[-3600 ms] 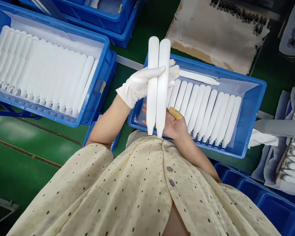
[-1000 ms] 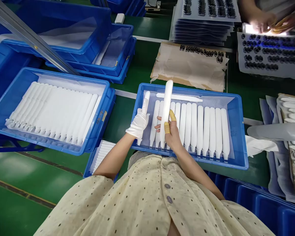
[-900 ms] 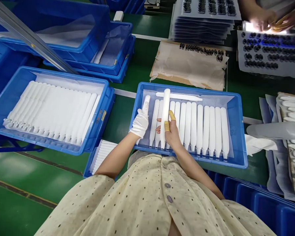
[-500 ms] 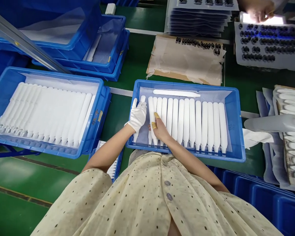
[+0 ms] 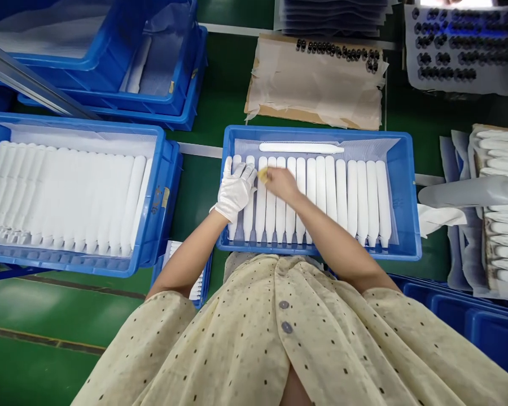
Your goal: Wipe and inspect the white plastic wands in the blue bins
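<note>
My left hand (image 5: 236, 192), in a white glove, lies with spread fingers over the leftmost white tubes in a blue bin (image 5: 322, 251). Just right of it, my right hand (image 5: 283, 185) hovers above the upper part of the row, yellow covers on its fingertips; motion smears these fingers. The row consists of several smooth white plastic-looking tubes (image 5: 360, 197) standing side by side, narrow ends toward me. One more white tube (image 5: 300, 148) lies crosswise along the bin's far side, on a white sheet liner.
To the left, another blue bin (image 5: 146, 225) holds a row of white tubes. Stacked blue bins (image 5: 156, 104) stand behind it. Beyond my bin lies a paper-covered board (image 5: 313, 84) with small black parts. At right, a grey rounded bar (image 5: 465, 193) reaches in before stacked white pieces (image 5: 506, 225).
My right hand has let go of the white tube at the row's left end and moved up and right. My left hand now lies flatter over the tubes. The view has shifted slightly.
</note>
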Demonstrator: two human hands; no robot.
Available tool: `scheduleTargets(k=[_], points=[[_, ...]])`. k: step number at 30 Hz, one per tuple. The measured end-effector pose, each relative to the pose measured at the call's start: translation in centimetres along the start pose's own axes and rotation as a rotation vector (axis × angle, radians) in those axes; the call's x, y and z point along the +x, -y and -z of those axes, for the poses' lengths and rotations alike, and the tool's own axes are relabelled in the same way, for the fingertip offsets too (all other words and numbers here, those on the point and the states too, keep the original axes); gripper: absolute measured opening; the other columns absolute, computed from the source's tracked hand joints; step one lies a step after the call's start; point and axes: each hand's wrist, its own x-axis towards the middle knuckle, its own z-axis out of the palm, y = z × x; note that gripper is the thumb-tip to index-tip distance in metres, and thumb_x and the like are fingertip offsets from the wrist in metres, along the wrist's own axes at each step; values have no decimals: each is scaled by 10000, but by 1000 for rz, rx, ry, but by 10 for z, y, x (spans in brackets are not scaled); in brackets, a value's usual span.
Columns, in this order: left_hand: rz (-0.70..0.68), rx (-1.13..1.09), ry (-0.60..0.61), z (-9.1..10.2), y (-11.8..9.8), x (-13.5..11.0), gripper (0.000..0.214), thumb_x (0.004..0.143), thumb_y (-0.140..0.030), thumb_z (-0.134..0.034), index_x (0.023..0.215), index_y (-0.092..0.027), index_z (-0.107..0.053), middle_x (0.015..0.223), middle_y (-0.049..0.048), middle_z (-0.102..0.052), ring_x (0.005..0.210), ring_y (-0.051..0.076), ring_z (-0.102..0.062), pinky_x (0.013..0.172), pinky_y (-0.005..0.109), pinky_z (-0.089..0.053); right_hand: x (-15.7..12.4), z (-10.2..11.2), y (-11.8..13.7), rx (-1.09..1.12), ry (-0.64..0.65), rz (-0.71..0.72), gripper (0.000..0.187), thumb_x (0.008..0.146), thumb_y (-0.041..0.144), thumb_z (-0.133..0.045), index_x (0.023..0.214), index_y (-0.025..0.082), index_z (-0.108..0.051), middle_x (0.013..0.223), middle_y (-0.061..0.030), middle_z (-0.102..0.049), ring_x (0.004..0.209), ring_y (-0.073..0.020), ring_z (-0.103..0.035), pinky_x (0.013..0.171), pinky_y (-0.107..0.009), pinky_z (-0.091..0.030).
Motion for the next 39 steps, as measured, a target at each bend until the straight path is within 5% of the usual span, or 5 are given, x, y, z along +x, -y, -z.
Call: scheduleTargets(k=[9, 13, 19, 28, 39], points=[[38, -269, -52, -9, 6, 6, 551, 949, -213, -484, 1476, -80, -575, 1633, 156, -495, 1632, 346, -246, 1350, 599, 70, 82, -2, -21, -200, -194, 71, 451, 1122, 340, -329, 1267, 51, -643, 1375, -223, -594, 1313, -347, -520, 1149, -515, -389], [97, -539, -171, -6, -1, 11, 745, 989, -346, -557, 1640, -70, -324, 1747, 182, -286, 1650, 313, -214, 1363, 512, -144, 67, 16, 1, -104, -324, 169, 553, 1139, 454, -262, 1190, 85, -671, 1262, -179, -625, 1270, -344, -566, 1136, -544, -422], [257, -1617, 26, 8, -45, 7, 592, 942, -361, -700, 1460, -120, -546, 1430, 178, -671, 1344, 324, -652, 1146, 501, -541, 3, 50, 19, 364, -386, 500, 699, 1089, 652, -217, 1210, 165, -704, 1351, -74, -640, 1313, -241, -611, 1114, -423, -460], [285, -2111, 106, 118, -51, 18, 332, 1113, -222, -379, 1317, -164, -633, 1206, 41, -756, 1307, 198, -660, 1129, 408, -562, -109, 12, -1, 1440, 551, 129, 626, 900, 726, -548, 1267, 230, -652, 1305, -89, -742, 1333, -349, -641, 1047, -579, -575], [164, -2033, 56, 139, -66, 19, 794, 1089, -634, -93, 1326, -116, -646, 1347, 138, -722, 1395, 313, -570, 1080, 545, -549, -133, 5, 26, 1561, 427, 172, 673, 679, 274, -900, 1270, 295, -579, 1447, -57, -667, 1310, -305, -654, 1003, -544, -637]])
